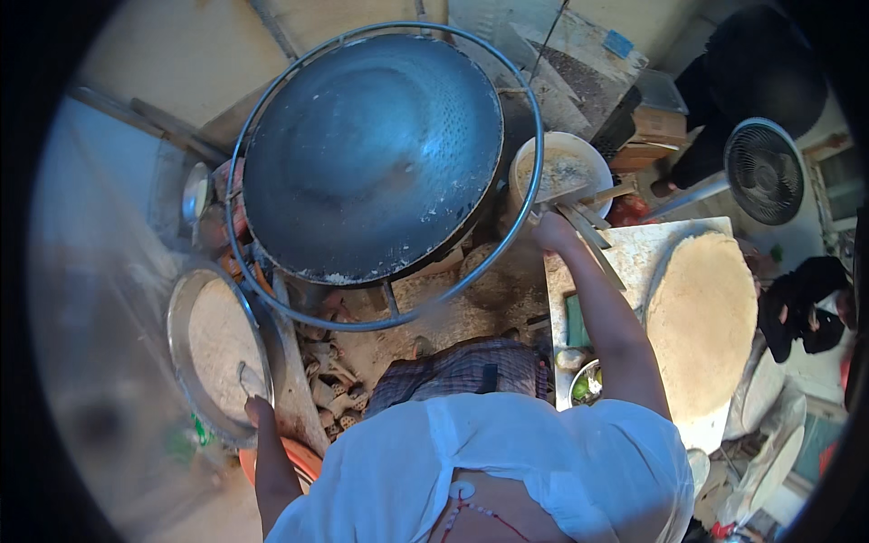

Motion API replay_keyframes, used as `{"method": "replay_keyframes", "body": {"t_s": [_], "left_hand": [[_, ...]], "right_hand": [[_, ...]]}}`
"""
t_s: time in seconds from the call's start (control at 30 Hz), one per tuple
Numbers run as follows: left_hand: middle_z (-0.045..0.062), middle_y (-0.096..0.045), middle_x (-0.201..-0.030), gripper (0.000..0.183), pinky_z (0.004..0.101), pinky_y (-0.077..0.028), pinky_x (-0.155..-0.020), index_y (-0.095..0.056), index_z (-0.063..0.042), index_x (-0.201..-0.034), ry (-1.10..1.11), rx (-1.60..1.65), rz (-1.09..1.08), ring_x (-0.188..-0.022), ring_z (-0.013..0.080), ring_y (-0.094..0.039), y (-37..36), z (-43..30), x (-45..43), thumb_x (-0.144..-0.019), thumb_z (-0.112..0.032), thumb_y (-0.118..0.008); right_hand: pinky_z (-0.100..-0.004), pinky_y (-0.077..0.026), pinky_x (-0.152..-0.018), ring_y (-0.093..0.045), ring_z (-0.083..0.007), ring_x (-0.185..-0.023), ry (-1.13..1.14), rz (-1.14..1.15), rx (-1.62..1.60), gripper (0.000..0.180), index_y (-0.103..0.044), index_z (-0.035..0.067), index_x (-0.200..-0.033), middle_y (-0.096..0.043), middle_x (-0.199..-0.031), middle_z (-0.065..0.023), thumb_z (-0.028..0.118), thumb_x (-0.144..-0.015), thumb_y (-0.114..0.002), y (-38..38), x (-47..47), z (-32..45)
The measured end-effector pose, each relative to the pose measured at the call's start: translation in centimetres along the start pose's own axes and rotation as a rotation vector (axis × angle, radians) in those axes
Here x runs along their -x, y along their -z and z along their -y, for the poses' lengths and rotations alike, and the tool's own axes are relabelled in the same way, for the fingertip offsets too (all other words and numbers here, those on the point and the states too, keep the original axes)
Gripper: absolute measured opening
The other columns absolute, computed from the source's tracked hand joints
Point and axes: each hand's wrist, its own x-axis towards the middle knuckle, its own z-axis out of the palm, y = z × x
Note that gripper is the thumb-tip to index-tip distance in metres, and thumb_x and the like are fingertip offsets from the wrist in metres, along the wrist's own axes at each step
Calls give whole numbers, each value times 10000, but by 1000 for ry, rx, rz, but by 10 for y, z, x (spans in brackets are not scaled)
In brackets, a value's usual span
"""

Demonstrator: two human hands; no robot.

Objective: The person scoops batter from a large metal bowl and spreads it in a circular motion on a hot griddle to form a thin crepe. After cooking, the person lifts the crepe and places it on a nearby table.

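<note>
My left hand grips a ladle at the near rim of a metal basin. Pale batter fills much of that basin, and the ladle's bowl rests in or just over it. My right hand is at the right side of the metal ring, close to a white bucket with residue inside. A pale piece shows by its fingers; whether the hand holds it is unclear. Before me a large dark round griddle sits within the ring, its surface bare with white flecks at the rim.
A large round flatbread lies on a white board to my right. Flat wooden strips lie by its corner. A fan stands beyond, near a person in dark clothing. Perforated briquettes lie low at left.
</note>
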Motion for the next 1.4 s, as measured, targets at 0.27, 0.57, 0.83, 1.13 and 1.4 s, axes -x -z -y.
{"method": "replay_keyframes", "body": {"t_s": [0.27,0.57,0.83,1.13,1.4], "left_hand": [[241,-657,-880,370,427,-526,-732,-650,59,-842,-315,-344,190,-839,355,-656,-79,101,-96,-950,-223,-436],[179,-624,-1138,359,469,-476,-890,-616,-80,-1118,240,-84,251,-1067,354,-596,-9,9,-38,-889,-333,-507],[132,-665,-1061,282,444,-492,-864,-674,-123,-1040,-201,-641,623,-1010,289,-637,-92,105,-96,-833,-222,-510],[68,-674,-765,147,372,-480,-614,-696,-131,-814,-202,-323,384,-715,223,-651,-46,177,-63,-825,-186,-560],[223,-662,-922,240,511,-494,-752,-554,-27,-973,225,218,24,-869,406,-634,76,96,-5,-941,-228,-428]], "right_hand": [[-411,-491,-893,-624,-295,-1044,-135,-286,193,359,-611,105,-1146,-641,-1112,-182,315,-858,-564,20,23,-17],[-369,-490,-887,-607,-307,-1063,-105,-213,120,321,-615,131,-1180,-618,-1145,-178,238,-893,-519,19,33,-4],[-437,-493,-891,-613,-312,-1074,-116,-165,259,287,-661,54,-1074,-643,-1114,-183,218,-868,-547,-29,-32,-7],[-215,-533,-558,-612,-116,-660,-171,216,-1263,37,-597,66,-857,-551,-673,-15,93,-880,-587,-39,-3,-43],[-257,-524,-512,-608,-197,-601,-428,328,-1385,218,-581,-46,-931,-645,-807,-140,95,-770,-544,-64,111,-40]]}}
